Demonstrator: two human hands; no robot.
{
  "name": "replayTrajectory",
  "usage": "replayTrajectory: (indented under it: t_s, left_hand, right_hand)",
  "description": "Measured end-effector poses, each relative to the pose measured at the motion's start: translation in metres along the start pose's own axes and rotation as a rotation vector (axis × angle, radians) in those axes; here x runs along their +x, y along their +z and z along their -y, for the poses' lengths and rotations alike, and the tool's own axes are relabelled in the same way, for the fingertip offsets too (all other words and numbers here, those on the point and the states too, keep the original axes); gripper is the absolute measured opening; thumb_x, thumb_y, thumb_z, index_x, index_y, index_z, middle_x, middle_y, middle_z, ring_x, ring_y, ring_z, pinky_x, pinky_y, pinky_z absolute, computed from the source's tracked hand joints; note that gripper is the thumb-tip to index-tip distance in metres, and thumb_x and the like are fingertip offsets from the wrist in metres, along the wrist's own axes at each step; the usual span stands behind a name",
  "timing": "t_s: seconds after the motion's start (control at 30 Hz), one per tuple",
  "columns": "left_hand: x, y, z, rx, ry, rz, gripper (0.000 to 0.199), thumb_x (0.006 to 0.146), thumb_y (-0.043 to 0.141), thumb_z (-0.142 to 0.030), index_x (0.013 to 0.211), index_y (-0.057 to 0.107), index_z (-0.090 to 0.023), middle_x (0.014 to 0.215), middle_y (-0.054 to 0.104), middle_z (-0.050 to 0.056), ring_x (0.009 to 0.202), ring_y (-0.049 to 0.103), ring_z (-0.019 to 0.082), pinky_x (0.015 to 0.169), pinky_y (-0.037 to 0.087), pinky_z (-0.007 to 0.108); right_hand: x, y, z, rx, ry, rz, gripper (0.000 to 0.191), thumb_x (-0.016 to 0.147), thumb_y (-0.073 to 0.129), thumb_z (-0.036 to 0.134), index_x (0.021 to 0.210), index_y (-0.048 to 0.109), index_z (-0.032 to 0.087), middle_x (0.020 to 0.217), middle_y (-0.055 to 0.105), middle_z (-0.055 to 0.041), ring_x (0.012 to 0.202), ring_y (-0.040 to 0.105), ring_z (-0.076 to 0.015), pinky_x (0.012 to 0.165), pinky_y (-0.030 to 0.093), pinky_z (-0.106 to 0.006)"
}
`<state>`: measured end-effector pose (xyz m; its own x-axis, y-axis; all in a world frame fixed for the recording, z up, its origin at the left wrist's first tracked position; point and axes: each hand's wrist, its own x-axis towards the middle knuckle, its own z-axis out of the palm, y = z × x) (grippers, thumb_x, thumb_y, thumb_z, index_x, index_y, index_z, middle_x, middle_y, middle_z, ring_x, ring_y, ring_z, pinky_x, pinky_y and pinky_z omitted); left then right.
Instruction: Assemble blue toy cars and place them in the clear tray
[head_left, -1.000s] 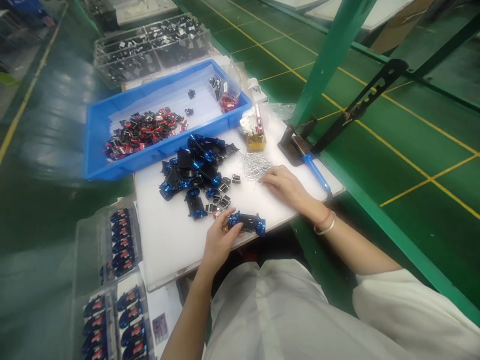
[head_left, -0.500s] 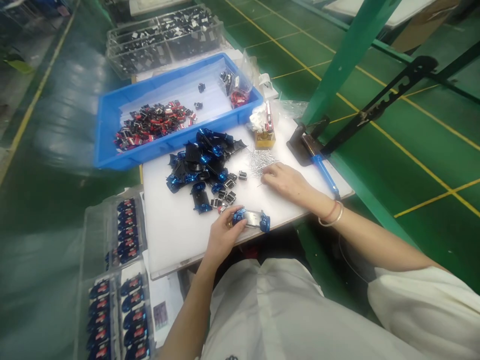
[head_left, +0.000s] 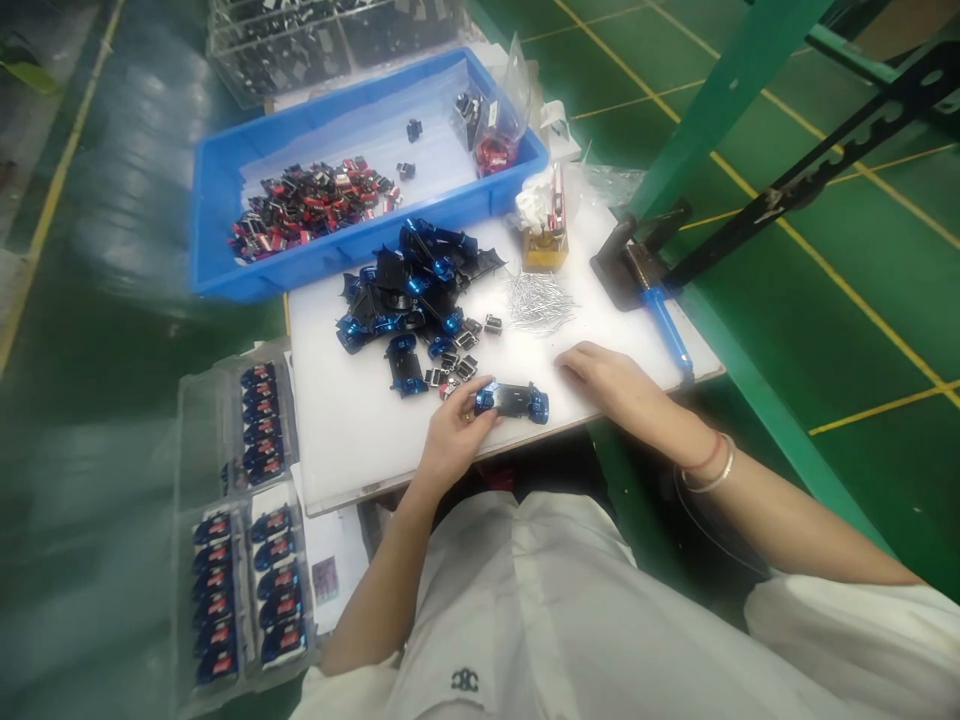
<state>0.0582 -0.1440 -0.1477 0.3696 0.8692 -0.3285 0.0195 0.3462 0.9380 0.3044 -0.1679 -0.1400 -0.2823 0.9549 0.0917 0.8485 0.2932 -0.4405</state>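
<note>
My left hand (head_left: 455, 432) is closed on the near end of a blue-and-black toy car chassis (head_left: 513, 400), just above the table's front edge. The chassis has shiny blue parts at both ends and a dark flat middle. My right hand (head_left: 611, 385) rests low over the white tabletop, its fingers drawn together; whatever they may pinch is too small to make out. Beyond it lies a pile of thin metal pins (head_left: 541, 300). Left of the pins is a heap of blue-and-black car parts (head_left: 412, 290), with several small black-and-silver pieces (head_left: 466, 340) beside it.
A blue tray (head_left: 247, 282) of red-and-black pieces stands at the back. A blue-handled soldering iron (head_left: 670, 330) sits in its stand at the right, near a small yellow box (head_left: 545, 250). Clear trays (head_left: 247, 500) of blue-and-red assemblies lie lower left. A green post (head_left: 720, 120) rises at right.
My right hand has drawn back from the pin pile toward the front right. The chassis has turned in my left hand, so its middle now looks dark instead of silvery. The view has shifted.
</note>
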Motion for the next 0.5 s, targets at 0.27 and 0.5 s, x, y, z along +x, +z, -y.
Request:
replayTrajectory:
  t_s: [0.27, 0.5]
  left_hand:
    - [0.002, -0.001, 0.005, -0.022, -0.019, -0.006, 0.051, 0.075, 0.075, -0.029, 0.123, 0.065, -0.015, 0.11, 0.069, 0.01, 0.097, 0.07, 0.023, 0.092, 0.062, 0.042]
    - [0.002, -0.001, 0.006, -0.008, 0.01, 0.012, 0.05, 0.075, 0.073, -0.026, 0.123, 0.066, -0.016, 0.118, 0.069, 0.011, 0.105, 0.069, 0.025, 0.094, 0.061, 0.04]
  right_hand:
    - [-0.001, -0.001, -0.004, -0.141, 0.052, 0.043, 0.023, 0.094, 0.045, 0.011, 0.096, 0.067, 0.017, 0.086, 0.061, -0.0104, 0.075, 0.059, -0.0252, 0.063, 0.045, -0.033]
    - [-0.008, -0.015, 0.027, 0.165, -0.143, -0.233, 0.015, 0.103, 0.05, 0.019, 0.102, 0.065, 0.021, 0.085, 0.061, -0.0063, 0.077, 0.059, -0.0227, 0.068, 0.05, -0.033]
